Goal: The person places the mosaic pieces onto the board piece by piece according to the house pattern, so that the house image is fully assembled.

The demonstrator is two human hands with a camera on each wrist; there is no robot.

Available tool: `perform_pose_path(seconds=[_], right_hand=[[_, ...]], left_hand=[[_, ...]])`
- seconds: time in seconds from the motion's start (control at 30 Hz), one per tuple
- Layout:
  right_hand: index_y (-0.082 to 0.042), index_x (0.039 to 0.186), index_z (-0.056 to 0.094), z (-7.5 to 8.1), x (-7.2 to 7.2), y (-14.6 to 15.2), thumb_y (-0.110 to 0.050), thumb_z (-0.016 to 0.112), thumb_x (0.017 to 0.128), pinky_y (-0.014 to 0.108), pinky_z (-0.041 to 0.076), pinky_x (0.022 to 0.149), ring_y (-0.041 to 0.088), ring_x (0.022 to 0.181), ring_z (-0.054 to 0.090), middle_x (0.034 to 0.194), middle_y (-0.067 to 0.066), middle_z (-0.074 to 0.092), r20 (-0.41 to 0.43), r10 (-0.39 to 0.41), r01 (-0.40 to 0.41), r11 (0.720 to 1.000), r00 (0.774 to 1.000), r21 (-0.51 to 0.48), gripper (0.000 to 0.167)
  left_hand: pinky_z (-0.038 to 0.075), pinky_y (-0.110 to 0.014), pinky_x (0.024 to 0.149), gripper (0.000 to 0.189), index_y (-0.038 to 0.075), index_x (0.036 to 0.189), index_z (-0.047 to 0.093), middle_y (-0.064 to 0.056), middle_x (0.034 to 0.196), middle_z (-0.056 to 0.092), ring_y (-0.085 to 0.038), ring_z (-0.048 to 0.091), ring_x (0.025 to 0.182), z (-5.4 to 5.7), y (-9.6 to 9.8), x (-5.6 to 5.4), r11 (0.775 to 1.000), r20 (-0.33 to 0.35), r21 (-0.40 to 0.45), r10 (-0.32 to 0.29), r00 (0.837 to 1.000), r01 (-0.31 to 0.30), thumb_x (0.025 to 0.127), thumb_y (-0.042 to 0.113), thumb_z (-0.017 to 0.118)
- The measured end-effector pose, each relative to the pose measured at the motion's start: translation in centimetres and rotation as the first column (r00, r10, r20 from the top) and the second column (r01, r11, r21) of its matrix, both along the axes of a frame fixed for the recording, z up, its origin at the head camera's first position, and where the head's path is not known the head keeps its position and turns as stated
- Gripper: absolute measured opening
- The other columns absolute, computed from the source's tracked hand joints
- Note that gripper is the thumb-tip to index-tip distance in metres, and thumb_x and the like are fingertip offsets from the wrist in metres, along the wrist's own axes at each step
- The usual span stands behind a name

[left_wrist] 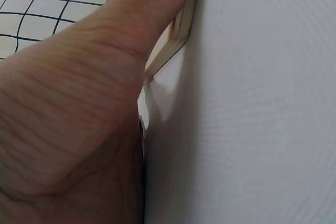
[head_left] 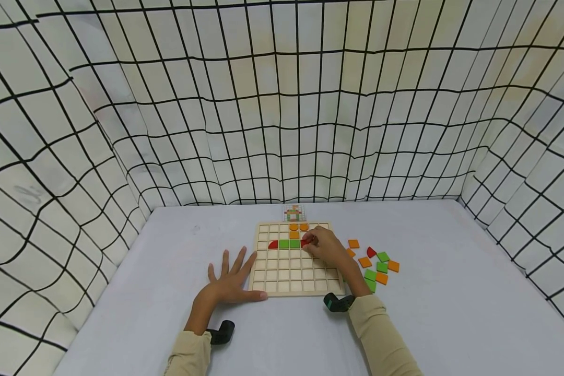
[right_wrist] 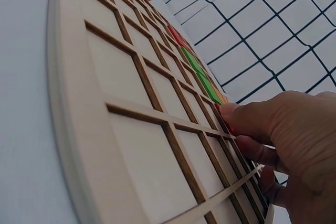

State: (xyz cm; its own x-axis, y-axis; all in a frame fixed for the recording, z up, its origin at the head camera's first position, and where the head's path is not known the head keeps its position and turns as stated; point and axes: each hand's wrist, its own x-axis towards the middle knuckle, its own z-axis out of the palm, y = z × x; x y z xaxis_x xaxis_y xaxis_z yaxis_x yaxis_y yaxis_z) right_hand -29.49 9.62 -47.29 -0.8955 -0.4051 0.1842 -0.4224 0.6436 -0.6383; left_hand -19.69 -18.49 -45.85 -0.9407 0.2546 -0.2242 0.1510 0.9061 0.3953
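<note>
A wooden grid board lies on the table. My left hand is spread flat at its left side, thumb along the front corner and fingertips by the left edge. My right hand reaches over the board and pinches a red quarter-circle tile at a cell, right beside two green square tiles. Left of the green pair sits another red quarter-circle tile. Above them are an orange square tile and two orange round tiles. The right fingers partly cover the pinched tile.
Right of the board lie loose tiles: several orange squares, several green squares and a red quarter-circle. A small pattern card lies behind the board. White walls with black netting surround the white table.
</note>
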Motion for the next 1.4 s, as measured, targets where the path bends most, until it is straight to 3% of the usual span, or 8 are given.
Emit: perform_pose_path(seconds=[0.6,0.83,1.1,1.4], right_hand=[[-0.003,0.108,0.068,0.1,0.2,0.9,-0.015,0.065,0.095,0.031,0.053,0.081,0.017,0.091,0.062,0.100,0.007,0.066,-0.030,0.022,-0.023,0.999,0.999,-0.029,0.018],[-0.004,0.109,0.069,0.5,0.5,1.6,-0.016,0.065,0.095,0.032,0.054,0.084,0.017,0.094,0.063,0.104,0.007,0.066,-0.003,-0.003,0.003,0.997,1.000,-0.080,0.018],[-0.001,0.107,0.070,0.7,0.6,2.3,-0.011,0.066,0.094,0.036,0.054,0.083,0.023,0.093,0.064,0.100,0.010,0.066,-0.074,-0.011,0.006,0.997,0.997,-0.072,0.017],[-0.002,0.105,0.069,0.8,0.8,3.9,-0.012,0.066,0.093,0.036,0.054,0.080,0.022,0.091,0.063,0.100,0.010,0.066,-0.066,-0.029,0.023,0.997,0.997,-0.080,0.016]], left_hand=[[-0.009,-0.076,0.106,0.111,0.020,0.158,0.016,-0.014,0.166,-0.002,-0.050,-0.017,0.146,0.1,0.1,0.1,1.000,0.001,0.000,0.003,1.000,-0.003,0.073,0.068,0.070],[-0.010,-0.076,0.105,0.111,0.020,0.158,0.016,-0.014,0.166,-0.002,-0.050,-0.018,0.146,0.3,0.1,0.2,1.000,0.007,0.001,0.005,1.000,-0.005,0.074,0.068,0.070],[-0.010,-0.076,0.106,0.112,0.020,0.158,0.015,-0.014,0.166,-0.003,-0.050,-0.018,0.146,0.2,0.0,0.1,1.000,0.007,0.001,0.003,1.000,-0.003,0.073,0.069,0.070],[-0.011,-0.076,0.105,0.112,0.020,0.158,0.015,-0.014,0.166,-0.003,-0.050,-0.018,0.146,0.1,0.0,0.0,1.000,0.009,0.003,0.007,1.000,-0.007,0.073,0.069,0.070]])
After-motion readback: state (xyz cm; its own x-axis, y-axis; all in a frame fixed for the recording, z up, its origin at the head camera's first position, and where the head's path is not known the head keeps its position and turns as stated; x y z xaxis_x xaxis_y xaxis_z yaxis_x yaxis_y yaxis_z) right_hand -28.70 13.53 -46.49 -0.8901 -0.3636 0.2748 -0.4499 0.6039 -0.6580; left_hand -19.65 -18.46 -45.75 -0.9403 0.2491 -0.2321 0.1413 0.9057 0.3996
